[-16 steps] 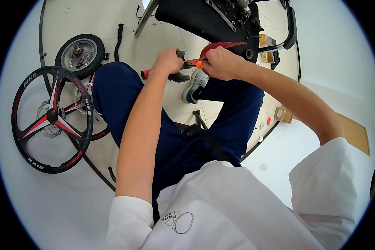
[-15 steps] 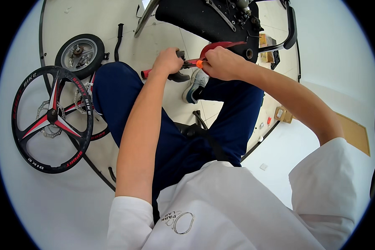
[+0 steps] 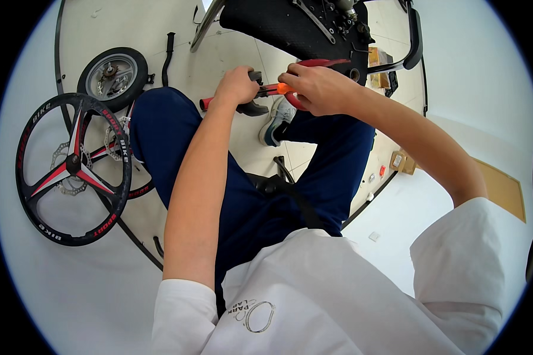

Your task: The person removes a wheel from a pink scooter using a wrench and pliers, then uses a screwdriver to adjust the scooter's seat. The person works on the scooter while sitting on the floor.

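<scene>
A red frame part (image 3: 323,63) with a round tube end (image 3: 354,75) lies across in front of my knees, partly behind my right hand. My left hand (image 3: 238,87) is closed round a black fitting (image 3: 253,109) on the red tube; its palm hides much of the fitting. My right hand (image 3: 323,89) is bent over the frame, fingers curled at an orange-handled screwdriver (image 3: 284,88). The screwdriver lies along the tube, pointing towards my left hand. Its tip cannot be made out.
A black chair seat (image 3: 266,23) ahead carries a wrench (image 3: 314,22) and several small metal parts. On the left are a small tyred wheel (image 3: 141,68), a black-and-red spoked wheel (image 3: 74,165) and a black bar (image 3: 169,59). Cardboard boxes (image 3: 403,163) sit at right.
My right hand has shifted its grip, its fingers lifting and spreading slightly, so more of the orange handle shows. My left hand and the frame stay nearly still.
</scene>
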### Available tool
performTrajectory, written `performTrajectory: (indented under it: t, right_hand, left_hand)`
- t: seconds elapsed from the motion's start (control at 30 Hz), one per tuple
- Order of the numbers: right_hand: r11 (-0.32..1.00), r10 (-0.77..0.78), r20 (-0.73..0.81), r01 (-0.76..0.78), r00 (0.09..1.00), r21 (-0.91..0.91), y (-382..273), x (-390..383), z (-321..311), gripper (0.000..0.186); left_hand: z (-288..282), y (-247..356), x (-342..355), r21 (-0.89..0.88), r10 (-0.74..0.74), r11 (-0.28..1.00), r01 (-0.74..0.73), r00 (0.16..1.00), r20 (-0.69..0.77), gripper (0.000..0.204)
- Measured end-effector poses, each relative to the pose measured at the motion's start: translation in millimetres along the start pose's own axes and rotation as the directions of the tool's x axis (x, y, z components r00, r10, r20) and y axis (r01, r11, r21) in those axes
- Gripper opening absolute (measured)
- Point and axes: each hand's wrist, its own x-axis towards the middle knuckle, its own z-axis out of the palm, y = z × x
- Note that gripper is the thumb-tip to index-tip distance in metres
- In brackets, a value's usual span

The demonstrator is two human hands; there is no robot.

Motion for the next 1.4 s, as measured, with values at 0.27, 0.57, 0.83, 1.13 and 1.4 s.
performTrajectory:
  t: [0.27,0.57,0.83,1.13,1.4]
  right_hand:
    - [0.906,-0.280,0.166,0.318,0.945,-0.281,1,-5,-28,0.044]
    - [0.925,0.309,0.085,-0.320,0.947,0.205,3,-7,-24,0.040]
    - [0.925,0.268,0.036,-0.267,0.963,0.269,10,-9,-18,0.034]
    - [0.995,-0.065,-0.102,0.073,0.993,0.074,7,-11,-10,0.038]
    - [0.964,0.237,0.024,-0.238,0.971,0.115,3,8,-8,0.044]
  left_hand:
    - [0,1,1,-0.001,-0.042,0.999,0.042,0.999,-0.002,0.052]
    - [-3,4,-2,-0.014,-0.034,0.999,0.034,0.999,0.008,0.051]
    - [-1,4,-1,-0.012,-0.028,1.000,0.028,1.000,-0.008,0.050]
    - [-3,8,-2,0.004,-0.045,0.999,0.045,0.999,0.009,0.048]
    - [-2,4,-1,0.034,-0.004,0.999,0.004,1.000,-0.005,0.048]
